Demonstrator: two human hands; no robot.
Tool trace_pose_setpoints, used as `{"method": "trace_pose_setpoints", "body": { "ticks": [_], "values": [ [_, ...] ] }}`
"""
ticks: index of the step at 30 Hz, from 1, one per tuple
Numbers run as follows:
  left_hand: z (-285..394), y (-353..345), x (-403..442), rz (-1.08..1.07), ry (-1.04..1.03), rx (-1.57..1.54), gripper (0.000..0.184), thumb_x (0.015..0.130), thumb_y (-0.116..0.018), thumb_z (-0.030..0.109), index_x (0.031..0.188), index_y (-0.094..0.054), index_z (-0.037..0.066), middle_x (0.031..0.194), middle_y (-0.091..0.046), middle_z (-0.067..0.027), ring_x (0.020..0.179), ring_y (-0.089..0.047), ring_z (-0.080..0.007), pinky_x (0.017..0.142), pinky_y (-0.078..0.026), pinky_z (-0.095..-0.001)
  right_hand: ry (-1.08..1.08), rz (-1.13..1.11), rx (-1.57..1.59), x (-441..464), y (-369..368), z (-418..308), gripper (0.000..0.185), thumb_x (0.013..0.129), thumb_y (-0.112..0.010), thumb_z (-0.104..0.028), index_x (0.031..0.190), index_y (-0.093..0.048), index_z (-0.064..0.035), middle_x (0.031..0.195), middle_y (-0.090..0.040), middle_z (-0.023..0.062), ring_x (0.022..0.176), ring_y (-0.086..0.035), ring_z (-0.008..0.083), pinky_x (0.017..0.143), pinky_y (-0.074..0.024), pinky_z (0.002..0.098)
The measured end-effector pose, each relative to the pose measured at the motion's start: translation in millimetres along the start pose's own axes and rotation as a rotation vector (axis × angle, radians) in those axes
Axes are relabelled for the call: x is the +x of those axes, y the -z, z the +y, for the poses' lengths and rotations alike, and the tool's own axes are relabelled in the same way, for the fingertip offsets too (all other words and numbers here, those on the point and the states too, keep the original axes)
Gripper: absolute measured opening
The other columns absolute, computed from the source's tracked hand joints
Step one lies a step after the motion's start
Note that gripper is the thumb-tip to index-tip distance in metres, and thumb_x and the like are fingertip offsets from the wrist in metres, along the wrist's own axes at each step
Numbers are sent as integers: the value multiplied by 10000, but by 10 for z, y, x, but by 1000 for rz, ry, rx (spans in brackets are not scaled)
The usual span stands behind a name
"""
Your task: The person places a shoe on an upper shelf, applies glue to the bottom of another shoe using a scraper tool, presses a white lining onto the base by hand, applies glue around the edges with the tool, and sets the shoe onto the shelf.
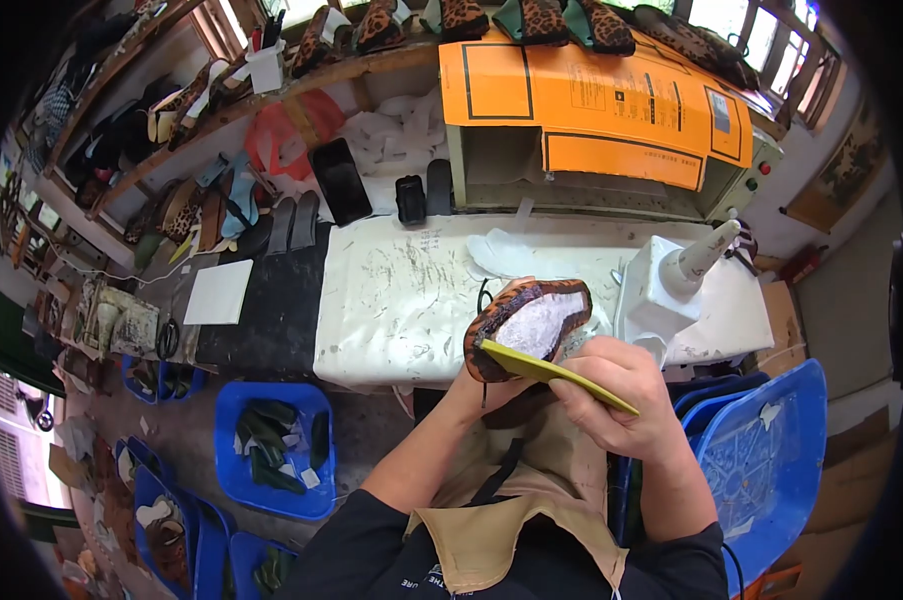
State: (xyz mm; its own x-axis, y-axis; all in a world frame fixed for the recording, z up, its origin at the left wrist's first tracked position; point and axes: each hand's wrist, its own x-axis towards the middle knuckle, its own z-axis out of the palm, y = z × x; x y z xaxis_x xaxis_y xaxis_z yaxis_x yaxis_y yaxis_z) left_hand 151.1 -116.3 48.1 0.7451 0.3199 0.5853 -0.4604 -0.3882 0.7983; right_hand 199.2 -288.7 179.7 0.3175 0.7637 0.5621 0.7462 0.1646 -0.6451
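My left hand is wrapped round a leopard-print shoe, holding it bottom side up over the table's front edge. The shoe's underside is whitish in the middle with a dark rim. Between the fingers and thumb of my right hand is a thin yellow-green sole, seen nearly edge-on. Its far end lies against or just in front of the near end of the shoe; I cannot tell whether they touch. Part of my left hand is hidden behind the shoe and the sole.
A white table carries a white bottle with a cone nozzle, clear plastic and a black phone. Behind stands a box-like machine under orange cardboard. Blue baskets stand on the floor; leopard-print shoes line the shelf.
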Motion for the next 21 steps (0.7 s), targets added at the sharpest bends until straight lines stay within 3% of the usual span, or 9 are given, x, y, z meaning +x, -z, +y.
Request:
{"method": "trace_pose_setpoints", "body": {
  "ticks": [5,9,14,21],
  "values": [
    [131,57,79,-58,-120,39,568,739,-845,49,1277,-660,43,1157,-743,-72,986,-700,-172,899,-584,-305,9,-71,-55,46,115,27,66,830,-709,22,872,-667,-5,755,-589,71,619,-502,237,589,-430,334],
    [25,116,-62,-249,122,-217,579,738,-846,37,1286,-661,65,1210,-731,-81,1036,-699,-191,940,-581,-324,34,-114,-74,60,158,48,74,827,-717,14,870,-659,-5,747,-573,72,619,-503,245,587,-428,334],
    [227,124,-100,-268,251,-260,484,771,-844,126,1220,-688,42,1153,-741,-92,989,-690,-208,848,-570,-309,33,-128,-57,67,201,72,81,823,-721,6,874,-660,-6,757,-584,77,619,-505,255,589,-429,343],
    [198,220,-186,-478,343,-191,434,792,-824,123,1199,-703,35,1121,-752,-81,971,-688,-188,858,-568,-303,14,-167,-71,97,266,43,84,817,-723,-1,876,-663,-3,765,-594,86,621,-511,269,595,-436,356]
  ]
}}
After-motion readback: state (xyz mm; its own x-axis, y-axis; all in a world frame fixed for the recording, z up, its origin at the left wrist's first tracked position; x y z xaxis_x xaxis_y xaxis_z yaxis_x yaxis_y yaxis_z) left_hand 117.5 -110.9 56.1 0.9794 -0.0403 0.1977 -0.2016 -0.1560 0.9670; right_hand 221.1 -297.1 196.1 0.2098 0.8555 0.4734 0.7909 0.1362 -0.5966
